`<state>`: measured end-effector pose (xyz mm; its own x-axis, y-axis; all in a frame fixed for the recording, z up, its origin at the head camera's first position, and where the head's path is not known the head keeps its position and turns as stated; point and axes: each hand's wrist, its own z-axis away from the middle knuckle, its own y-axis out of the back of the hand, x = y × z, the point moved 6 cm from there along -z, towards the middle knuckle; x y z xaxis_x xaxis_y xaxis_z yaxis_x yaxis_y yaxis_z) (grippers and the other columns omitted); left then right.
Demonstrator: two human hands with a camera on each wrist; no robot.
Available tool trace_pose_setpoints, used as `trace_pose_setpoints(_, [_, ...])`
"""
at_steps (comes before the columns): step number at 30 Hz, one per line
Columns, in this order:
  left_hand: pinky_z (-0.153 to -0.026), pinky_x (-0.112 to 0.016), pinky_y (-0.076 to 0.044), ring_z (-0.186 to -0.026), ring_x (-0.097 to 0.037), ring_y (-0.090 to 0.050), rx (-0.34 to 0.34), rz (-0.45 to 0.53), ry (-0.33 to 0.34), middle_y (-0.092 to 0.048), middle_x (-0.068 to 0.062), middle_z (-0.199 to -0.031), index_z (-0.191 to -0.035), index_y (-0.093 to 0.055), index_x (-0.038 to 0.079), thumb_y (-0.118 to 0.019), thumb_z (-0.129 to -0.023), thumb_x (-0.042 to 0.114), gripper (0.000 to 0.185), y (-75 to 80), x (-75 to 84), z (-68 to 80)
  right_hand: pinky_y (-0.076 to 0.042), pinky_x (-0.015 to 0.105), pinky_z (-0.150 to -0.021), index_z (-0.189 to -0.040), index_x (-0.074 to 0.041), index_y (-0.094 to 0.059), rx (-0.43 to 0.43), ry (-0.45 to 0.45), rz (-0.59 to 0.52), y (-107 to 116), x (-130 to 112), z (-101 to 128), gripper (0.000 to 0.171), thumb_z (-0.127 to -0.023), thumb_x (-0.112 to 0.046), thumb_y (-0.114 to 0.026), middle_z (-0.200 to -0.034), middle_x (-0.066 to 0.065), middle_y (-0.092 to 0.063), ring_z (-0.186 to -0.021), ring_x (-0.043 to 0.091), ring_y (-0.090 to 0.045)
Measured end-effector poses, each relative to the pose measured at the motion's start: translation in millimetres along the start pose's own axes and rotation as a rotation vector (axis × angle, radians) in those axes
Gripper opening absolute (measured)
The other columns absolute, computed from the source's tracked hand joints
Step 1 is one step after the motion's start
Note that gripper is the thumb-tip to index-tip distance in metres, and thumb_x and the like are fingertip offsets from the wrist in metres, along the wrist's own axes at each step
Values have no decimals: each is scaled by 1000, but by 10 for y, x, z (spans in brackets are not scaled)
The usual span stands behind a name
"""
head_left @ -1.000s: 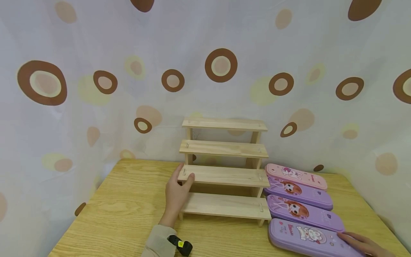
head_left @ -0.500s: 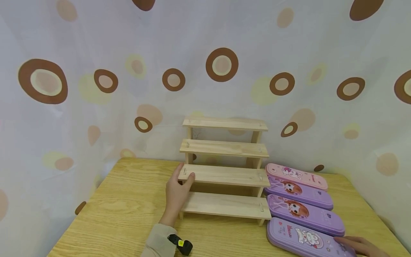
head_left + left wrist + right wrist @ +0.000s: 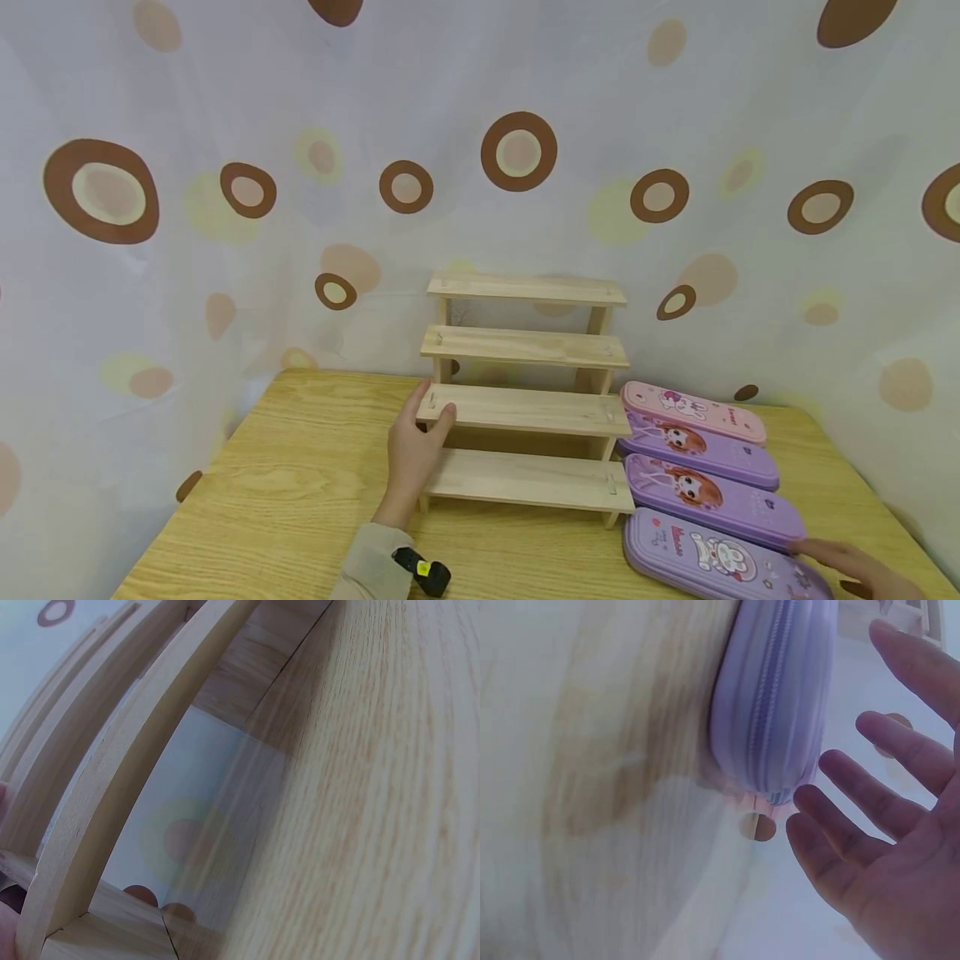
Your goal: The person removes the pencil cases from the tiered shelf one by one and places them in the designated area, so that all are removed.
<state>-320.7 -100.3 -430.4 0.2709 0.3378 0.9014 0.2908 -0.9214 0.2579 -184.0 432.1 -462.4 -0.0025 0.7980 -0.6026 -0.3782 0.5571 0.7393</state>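
A pale wooden tiered stand (image 3: 525,408) rises in steps against the back cloth in the head view. At its left end my left hand (image 3: 415,454) grips the second-lowest tier, thumb over the board. Only a bit of that hand shows in the left wrist view, beside the stand's boards (image 3: 120,765). The nearest of several pencil cases, lilac with a white cartoon animal (image 3: 697,546), lies right of the stand. My right hand (image 3: 855,568) hovers at that case's right end. In the right wrist view its fingers (image 3: 870,799) are spread, apart from the zipped lilac case (image 3: 780,697).
Behind the nearest case lie two purple pencil cases with a doll picture, a front one (image 3: 712,498) and a back one (image 3: 720,454). A pink case (image 3: 727,418) is farthest back. The wood-grain table (image 3: 300,483) meets a patterned cloth (image 3: 450,83) behind.
The nearest lilac case has shifted slightly left and back, nearer the stand's corner. My right hand has come off it and moved a little right. The left hand stays in place.
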Motion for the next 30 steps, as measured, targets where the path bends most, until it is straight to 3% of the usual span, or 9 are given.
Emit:
trace_pose_setpoints(3, [-58,-32,-44,-56,-12,-44,-1,-2,0,-44,7,-133,-136,-42,25,-59,-83,49,60,-1,-10,-5,-48,51,-73,-129,-1,-47,177,-75,35,-2,-72,22,63,-83,-41,-62,-124,31,-43,-108,50,-42])
trace_pose_setpoints(6, [-48,-30,-41,-44,-12,-35,-9,4,5,-46,5,-131,-136,-42,25,-58,-83,49,60,-3,-12,-3,-50,46,-74,-131,-4,-47,280,-110,42,-7,-185,39,68,-82,-49,-60,-126,26,-45,-110,48,-42])
trace_pose_setpoints(8, [-51,-27,-41,-48,-12,-38,-5,6,-1,-47,4,-131,-136,-42,25,-58,-84,49,60,-1,-1,3,-51,41,-73,-130,-5,-49,318,-99,34,-8,-297,41,67,-82,-49,-60,-126,25,-46,-109,46,-44])
trace_pose_setpoints(10, [-47,-28,-40,-47,-14,-38,1,5,-2,-48,4,-129,-136,-43,25,-58,-83,50,60,3,1,9,-52,34,-73,-129,-5,-51,334,-81,18,-4,-438,40,64,-82,-48,-60,-126,23,-47,-107,33,-51])
trace_pose_setpoints(15, [-70,-38,-48,-80,-22,-56,7,3,1,-44,5,-134,-135,-43,25,-59,-82,51,61,1,3,16,-51,21,-70,-126,-10,-54,363,-46,-26,-34,-724,16,57,-82,-45,-61,-125,18,-49,-100,13,-54])
trace_pose_setpoints(17, [-86,-44,-44,-106,-22,-51,5,6,6,-42,4,-136,-135,-43,24,-59,-82,51,62,-2,3,15,-51,22,-69,-127,-10,-54,354,-54,-44,-60,-801,-2,58,-83,-47,-60,-127,18,-48,-102,21,-55])
trace_pose_setpoints(21, [-91,-46,-40,-115,-20,-45,5,15,11,-42,5,-136,-134,-44,27,-60,-81,51,60,-3,-1,7,-50,20,-68,-127,-14,-53,386,-24,-39,-63,-943,-20,56,-84,-48,-58,-126,17,-49,-96,18,-59])
trace_pose_setpoints(26, [-81,-40,-45,-100,-18,-49,13,17,-4,-43,7,-134,-134,-44,29,-59,-82,51,59,5,1,-4,-46,13,-71,-124,-16,-57,455,118,-22,-39,-1153,-64,43,-87,-38,-58,-121,12,-54,-92,-1,-56])
trace_pose_setpoints(30, [-87,-43,-43,-110,-20,-47,14,14,-9,-43,7,-134,-134,-44,26,-60,-82,50,60,7,8,-9,-44,10,-74,-120,-14,-59,490,259,-35,-55,-1325,-120,34,-89,-26,-59,-117,7,-58,-100,-5,-51])
